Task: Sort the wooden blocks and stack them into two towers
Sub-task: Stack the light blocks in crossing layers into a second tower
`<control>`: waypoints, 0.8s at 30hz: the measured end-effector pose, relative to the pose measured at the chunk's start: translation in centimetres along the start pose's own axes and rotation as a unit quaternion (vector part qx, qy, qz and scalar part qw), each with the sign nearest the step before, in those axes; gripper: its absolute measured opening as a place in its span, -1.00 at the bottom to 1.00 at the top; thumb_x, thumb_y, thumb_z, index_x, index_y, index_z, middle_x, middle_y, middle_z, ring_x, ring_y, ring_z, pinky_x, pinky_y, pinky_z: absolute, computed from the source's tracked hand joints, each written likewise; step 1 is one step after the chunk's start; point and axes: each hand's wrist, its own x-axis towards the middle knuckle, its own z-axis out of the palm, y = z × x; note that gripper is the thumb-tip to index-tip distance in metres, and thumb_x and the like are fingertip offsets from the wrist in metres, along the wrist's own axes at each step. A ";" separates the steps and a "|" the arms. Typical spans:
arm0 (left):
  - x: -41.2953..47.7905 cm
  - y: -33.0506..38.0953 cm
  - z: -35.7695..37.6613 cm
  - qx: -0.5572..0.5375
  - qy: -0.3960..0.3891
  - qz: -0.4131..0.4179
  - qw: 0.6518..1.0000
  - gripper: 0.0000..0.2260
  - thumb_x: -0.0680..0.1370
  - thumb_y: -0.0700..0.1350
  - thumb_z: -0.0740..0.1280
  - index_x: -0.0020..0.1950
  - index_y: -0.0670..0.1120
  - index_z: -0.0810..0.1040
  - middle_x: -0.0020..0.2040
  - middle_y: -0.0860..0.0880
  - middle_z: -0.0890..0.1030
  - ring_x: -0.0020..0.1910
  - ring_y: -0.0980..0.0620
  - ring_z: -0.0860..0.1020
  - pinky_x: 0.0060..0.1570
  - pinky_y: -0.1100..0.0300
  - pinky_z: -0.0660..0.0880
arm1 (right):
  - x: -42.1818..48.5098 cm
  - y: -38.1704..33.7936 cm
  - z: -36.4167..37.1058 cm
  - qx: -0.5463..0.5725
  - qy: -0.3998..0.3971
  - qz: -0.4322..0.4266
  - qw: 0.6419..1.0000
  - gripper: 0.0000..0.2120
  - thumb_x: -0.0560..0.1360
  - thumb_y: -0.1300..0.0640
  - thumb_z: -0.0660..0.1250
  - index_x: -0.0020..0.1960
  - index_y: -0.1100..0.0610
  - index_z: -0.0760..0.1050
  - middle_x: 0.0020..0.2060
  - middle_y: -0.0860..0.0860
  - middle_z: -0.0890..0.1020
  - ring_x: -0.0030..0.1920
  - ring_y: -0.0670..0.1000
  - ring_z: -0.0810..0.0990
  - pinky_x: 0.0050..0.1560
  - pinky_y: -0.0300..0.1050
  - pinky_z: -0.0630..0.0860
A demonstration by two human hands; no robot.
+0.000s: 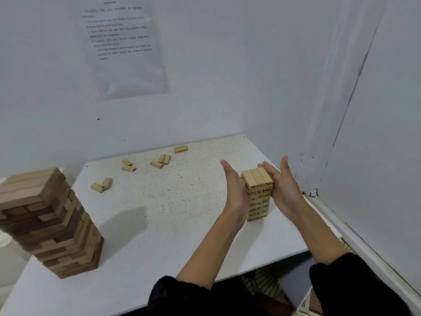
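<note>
Head view: the small tower [258, 197] of pale wooden blocks is seen standing upright on the white table [182, 224], flanked by both hands. The left hand [234, 190] is held flat, fingers straight and together, with its palm laid against the tower's left side. The right hand [282, 188] is likewise kept open, thumb raised, and its straight fingers are pressed against the right side of the tower's upper layers. Nothing is gripped by either hand.

Well to the left of the small tower, nearer the table's front edge, the large tower [50, 220] of bigger, darker blocks is found, with its layers slightly out of line. Behind and to the left of the small tower, loose blocks [161, 161] of the pale small kind are scattered in pairs and threes towards the wall [227, 76]. High above them a printed sheet [120, 42] is fixed to that wall.
</note>
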 end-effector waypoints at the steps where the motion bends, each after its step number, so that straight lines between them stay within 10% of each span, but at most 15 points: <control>1: 0.3 -0.2 0.0 -0.009 -0.007 0.002 1.000 -0.32 0.54 0.28 -0.37 0.53 -0.04 0.06 0.46 -0.08 0.29 0.39 0.01 0.28 0.35 0.07 0.16 | 0.0 0.0 0.2 0.007 -0.002 0.007 1.000 -0.29 0.55 -0.30 -0.23 0.51 0.12 0.14 0.46 -0.03 0.27 0.46 -0.02 0.24 0.49 0.02 0.10; 11: 2.3 -2.1 -0.8 0.012 0.021 0.008 1.000 -0.25 0.42 0.43 -0.34 0.15 0.08 0.48 0.09 0.03 0.58 0.07 0.15 0.53 0.01 0.20 0.40 | -0.2 -0.3 0.7 -0.022 0.005 0.052 0.998 -0.30 0.52 -0.34 -0.20 0.47 0.03 0.23 0.39 -0.05 0.39 0.39 -0.03 0.33 0.41 -0.04 0.20; 19: 1.6 -1.6 -0.3 0.015 0.004 0.010 1.000 -0.25 0.44 0.38 -0.33 0.38 0.06 0.33 0.21 -0.04 0.50 0.07 0.13 0.48 0.19 0.12 0.27 | 0.0 -0.3 0.8 -0.084 0.034 0.036 0.995 -0.33 0.50 -0.37 -0.21 0.38 -0.08 0.38 0.33 0.02 0.48 0.38 0.02 0.35 0.47 0.08 0.13; 24: 1.0 -0.5 -1.4 0.007 0.067 0.027 0.997 -0.39 0.57 0.25 -0.29 0.54 -0.01 0.03 0.53 -0.02 0.12 0.48 0.05 0.14 0.43 0.06 0.04 | -0.1 -1.7 0.7 -0.131 0.069 -0.019 0.989 -0.39 0.58 -0.24 -0.21 0.38 0.03 0.38 0.34 -0.02 0.46 0.30 -0.08 0.38 0.41 0.03 0.20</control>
